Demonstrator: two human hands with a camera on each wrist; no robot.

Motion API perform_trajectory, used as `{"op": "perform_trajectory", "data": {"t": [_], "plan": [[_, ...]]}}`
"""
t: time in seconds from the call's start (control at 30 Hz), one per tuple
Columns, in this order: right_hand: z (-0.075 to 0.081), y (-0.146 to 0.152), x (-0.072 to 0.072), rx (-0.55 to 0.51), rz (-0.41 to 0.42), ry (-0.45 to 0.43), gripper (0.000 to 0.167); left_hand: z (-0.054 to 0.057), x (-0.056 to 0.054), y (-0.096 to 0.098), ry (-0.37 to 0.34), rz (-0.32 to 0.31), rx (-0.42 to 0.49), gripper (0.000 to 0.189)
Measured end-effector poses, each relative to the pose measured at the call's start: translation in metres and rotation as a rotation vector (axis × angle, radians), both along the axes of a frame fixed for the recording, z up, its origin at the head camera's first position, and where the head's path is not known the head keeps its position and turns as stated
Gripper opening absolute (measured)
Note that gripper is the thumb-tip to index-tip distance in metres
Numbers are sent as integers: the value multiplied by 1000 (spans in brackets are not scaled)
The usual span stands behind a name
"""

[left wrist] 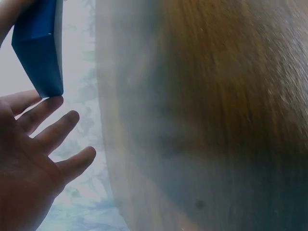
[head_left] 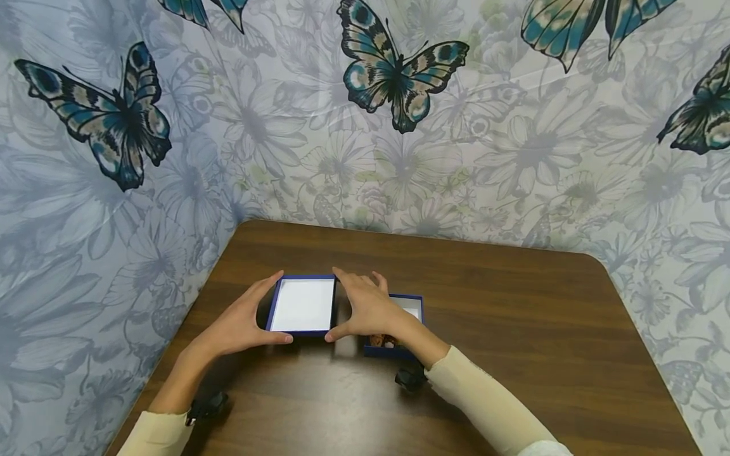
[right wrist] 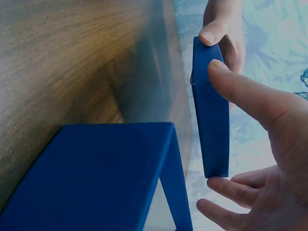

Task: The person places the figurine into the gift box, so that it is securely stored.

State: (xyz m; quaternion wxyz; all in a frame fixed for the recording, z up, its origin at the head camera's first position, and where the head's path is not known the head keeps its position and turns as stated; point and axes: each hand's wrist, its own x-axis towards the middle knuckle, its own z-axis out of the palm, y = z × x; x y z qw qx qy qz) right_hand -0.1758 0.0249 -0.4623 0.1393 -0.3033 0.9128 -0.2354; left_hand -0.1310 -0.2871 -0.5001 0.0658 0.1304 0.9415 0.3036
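A shallow blue box lid [head_left: 302, 305], its white inside facing up, is held over the table between both hands. My left hand [head_left: 236, 324] grips its left side, thumb at the near corner and fingertips at the far one; the other fingers spread out below it in the left wrist view. On the opposite side my right hand [head_left: 367, 308] grips the lid in the same way, thumb on the near corner. Beneath my right wrist stands an open blue box [right wrist: 91, 173] with a white inside. Small brown items [head_left: 377, 341] show inside it, mostly hidden by the forearm.
The brown wooden table [head_left: 513, 329] has rounded far corners and stands against walls covered with a butterfly-and-flower print [head_left: 399, 171]. Dark camera mounts [head_left: 409, 379] sit below both wrists, and light sleeves cover the forearms.
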Motion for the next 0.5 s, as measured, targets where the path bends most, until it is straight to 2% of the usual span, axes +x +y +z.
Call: {"op": "perform_trajectory", "data": {"t": [0.33,0.5], "plan": [[5,29,-5,-118,-10,-85,129,7,-2,21,29,-17,40,128],[4,48,-5,-166,-15,-79,128,8,-5,35,33,-29,68,127]]}}
